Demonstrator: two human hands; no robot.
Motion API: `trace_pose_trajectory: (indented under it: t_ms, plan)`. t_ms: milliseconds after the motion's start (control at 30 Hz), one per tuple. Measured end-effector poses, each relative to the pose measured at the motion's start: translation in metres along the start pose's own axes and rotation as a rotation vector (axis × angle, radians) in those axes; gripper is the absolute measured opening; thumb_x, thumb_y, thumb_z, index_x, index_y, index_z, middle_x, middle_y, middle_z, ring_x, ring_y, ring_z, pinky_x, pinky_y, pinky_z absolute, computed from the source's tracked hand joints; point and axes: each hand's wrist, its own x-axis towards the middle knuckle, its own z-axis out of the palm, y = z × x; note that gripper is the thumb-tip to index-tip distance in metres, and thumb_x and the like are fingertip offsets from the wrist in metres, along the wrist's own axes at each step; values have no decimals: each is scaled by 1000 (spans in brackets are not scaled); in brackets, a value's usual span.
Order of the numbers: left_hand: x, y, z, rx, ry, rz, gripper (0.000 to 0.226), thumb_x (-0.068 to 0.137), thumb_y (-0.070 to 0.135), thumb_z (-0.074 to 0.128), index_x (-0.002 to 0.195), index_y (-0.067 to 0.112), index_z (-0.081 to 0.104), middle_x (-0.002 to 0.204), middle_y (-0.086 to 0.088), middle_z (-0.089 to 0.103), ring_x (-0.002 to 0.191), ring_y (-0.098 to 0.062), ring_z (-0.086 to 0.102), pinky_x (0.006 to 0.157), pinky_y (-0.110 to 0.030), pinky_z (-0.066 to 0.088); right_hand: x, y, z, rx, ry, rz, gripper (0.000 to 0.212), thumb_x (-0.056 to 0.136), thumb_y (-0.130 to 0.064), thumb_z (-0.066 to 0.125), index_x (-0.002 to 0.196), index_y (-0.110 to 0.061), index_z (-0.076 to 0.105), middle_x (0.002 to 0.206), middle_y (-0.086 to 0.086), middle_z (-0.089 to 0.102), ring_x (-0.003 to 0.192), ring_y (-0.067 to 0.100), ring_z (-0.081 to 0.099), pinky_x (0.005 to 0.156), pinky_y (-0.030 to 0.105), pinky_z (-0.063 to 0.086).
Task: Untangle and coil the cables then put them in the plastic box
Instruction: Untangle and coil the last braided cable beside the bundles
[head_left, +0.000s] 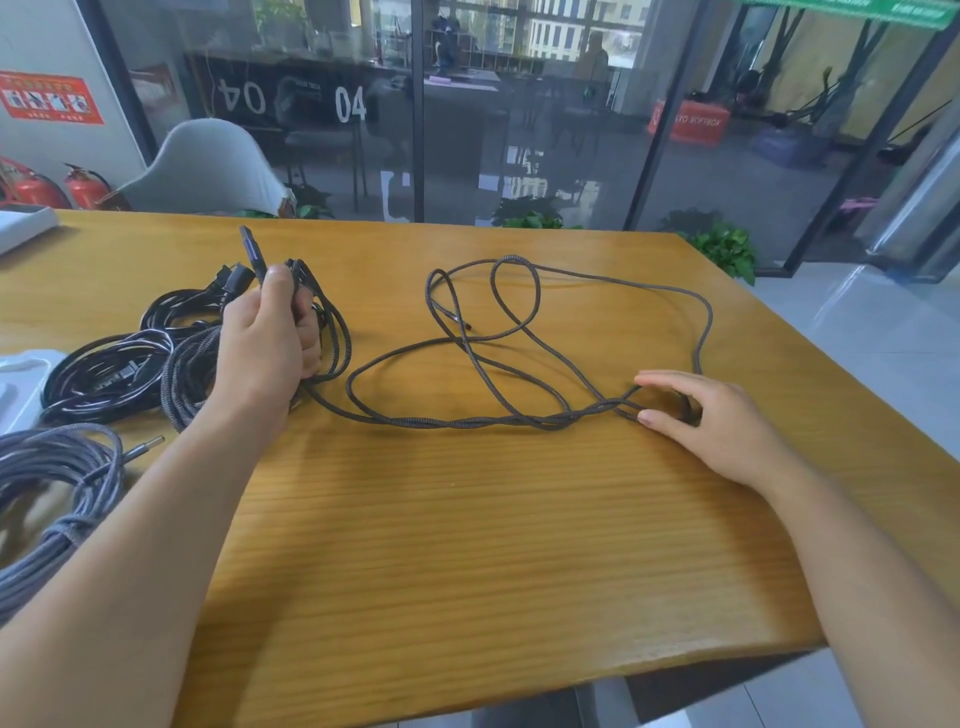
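Observation:
A long dark braided cable (519, 343) lies in loose crossing loops over the middle of the wooden table (467, 519). My left hand (265, 343) grips several coiled loops of this cable, and its plug end (252, 249) sticks up above my thumb. My right hand (711, 415) lies on the table at the right with thumb and fingers curved round two strands of the same cable where they cross. The cable's other small plug (460, 322) lies inside the loops.
Left of my left hand lie a black power cable bundle (104, 364) and a dark braided coil (184, 374). A grey braided coil (47, 467) sits at the lower left. A white plastic piece (21, 379) shows at the left edge. The table ends close to my right hand.

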Motion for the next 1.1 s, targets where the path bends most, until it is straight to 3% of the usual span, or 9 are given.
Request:
trace_pose_trajectory:
  t_ms: [167, 267, 400, 467, 533, 633, 733, 933, 1100]
  plan:
    - [0, 0, 1, -12, 3, -4, 38, 109, 32, 33, 73, 22, 41, 57, 3, 25, 53, -18, 16, 51, -37, 13, -2, -1, 5, 3, 88, -10, 24, 105, -31, 58, 121, -29, 75, 117, -18, 73, 111, 2, 64, 92, 13, 41]
    - [-1, -1, 1, -18, 2, -4, 38, 109, 32, 33, 73, 22, 41, 57, 2, 25, 53, -18, 16, 52, -37, 12, -1, -5, 0, 42, 200, 6, 25, 109, -27, 50, 112, -30, 75, 106, -21, 75, 104, -5, 65, 87, 5, 40]
    - [-1, -1, 0, -16, -4, -2, 40, 110, 34, 32, 73, 22, 41, 59, 1, 25, 53, -18, 17, 52, -37, 13, -2, -6, -2, 49, 64, 49, 22, 103, -41, 57, 119, -36, 71, 118, -25, 66, 117, -1, 58, 95, 19, 40]
    - [0, -1, 1, -16, -6, -4, 39, 110, 33, 32, 74, 22, 41, 59, 1, 25, 52, -17, 17, 51, -37, 13, -6, -9, -1, 54, -9, 51, 35, 95, -55, 62, 126, -40, 67, 128, -28, 60, 126, -1, 53, 101, 25, 37]
    - [0, -1, 1, -19, -8, -10, 38, 109, 31, 33, 73, 21, 41, 58, 1, 26, 53, -17, 16, 52, -38, 13, -6, -20, 0, 70, 52, -10, 45, 89, -55, 68, 131, -39, 64, 133, -27, 57, 129, -3, 49, 104, 23, 35]
    - [0, -1, 3, -65, -11, -50, 40, 110, 34, 34, 73, 22, 42, 58, 3, 25, 56, -20, 14, 53, -39, 12, -6, -57, 9, 106, 186, -189, 39, 90, -44, 73, 127, -30, 69, 125, -19, 62, 121, 2, 56, 104, 21, 41]
    - [-1, -1, 6, -153, -28, -97, 43, 111, 35, 34, 72, 22, 44, 55, 5, 25, 49, -15, 18, 48, -32, 14, -8, -103, 34, 150, 71, -351, 28, 93, -30, 78, 120, -27, 74, 117, -20, 66, 112, 4, 63, 99, 21, 45]
    - [-4, 1, 10, -348, -107, -175, 43, 111, 38, 36, 74, 21, 45, 55, 6, 22, 46, -12, 17, 42, -24, 22, 2, -168, 87, 39, -181, -473, 50, 93, -46, 74, 139, -32, 59, 121, -20, 63, 104, -7, 52, 93, 19, 44]
    - [-3, 6, 7, -361, -114, -159, 42, 111, 37, 36, 74, 21, 44, 57, 5, 20, 48, -13, 14, 44, -25, 19, 15, -187, 110, 108, 9, -452, 15, 98, -28, 71, 110, -19, 73, 95, -15, 64, 84, 2, 57, 78, 25, 49]
